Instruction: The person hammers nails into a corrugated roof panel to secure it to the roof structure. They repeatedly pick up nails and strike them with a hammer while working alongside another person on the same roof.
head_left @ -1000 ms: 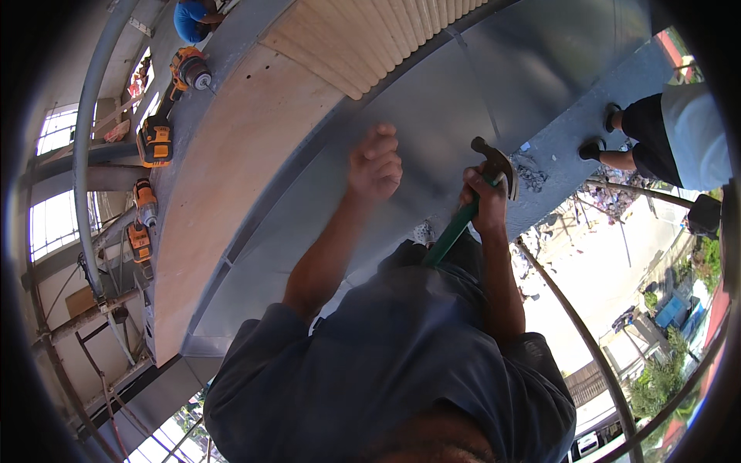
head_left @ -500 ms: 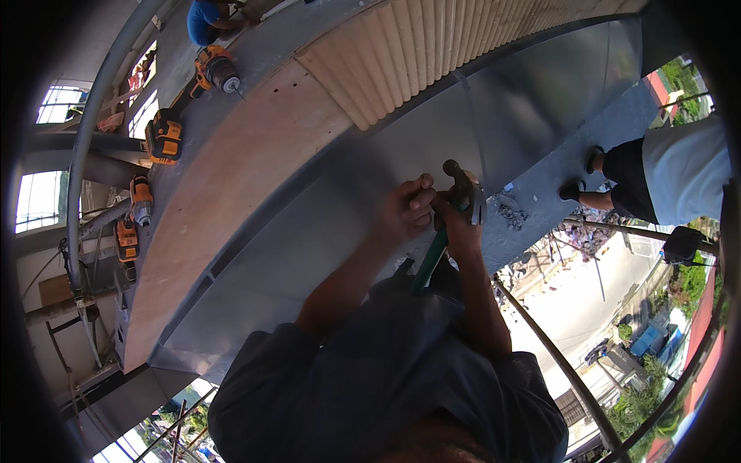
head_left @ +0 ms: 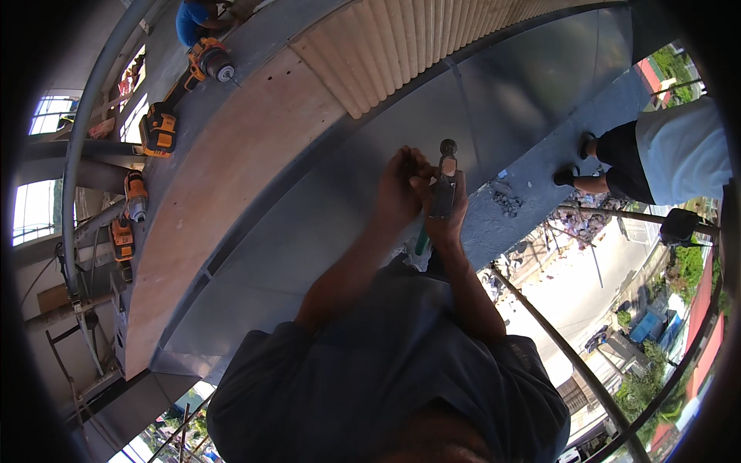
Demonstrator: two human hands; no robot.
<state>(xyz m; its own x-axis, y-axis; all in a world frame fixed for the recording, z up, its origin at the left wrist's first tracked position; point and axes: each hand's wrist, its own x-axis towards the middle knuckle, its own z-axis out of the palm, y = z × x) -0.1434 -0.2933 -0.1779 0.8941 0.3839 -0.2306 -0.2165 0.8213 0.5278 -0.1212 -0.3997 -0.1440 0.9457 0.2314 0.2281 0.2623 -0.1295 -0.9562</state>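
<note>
My right hand [head_left: 449, 224] is wrapped round a claw hammer [head_left: 445, 181] just below its metal head. The head points up and away from me, and the green handle hangs down toward my body, partly hidden by the hand. Close beside it on the left, my left hand [head_left: 399, 189] is closed with its fingers curled in. Whatever its fingers may hold is too dark and small to make out. Both hands are above a smooth grey metal sheet [head_left: 309, 243], in front of my chest.
Past the sheet run a curved plywood strip [head_left: 231, 147] and a ribbed beige panel [head_left: 401, 50]. Orange-black cordless drills [head_left: 210, 62] stand at left. A person in a white shirt [head_left: 683, 154] stands at right, near rubble [head_left: 505, 201] and scaffold pipes [head_left: 559, 347]. Someone in blue [head_left: 193, 23] is at upper left.
My right hand has turned the hammer, so its head now faces a different way and its handle shows less. My left hand has shifted slightly up, its fingers curling differently. The view has moved a little.
</note>
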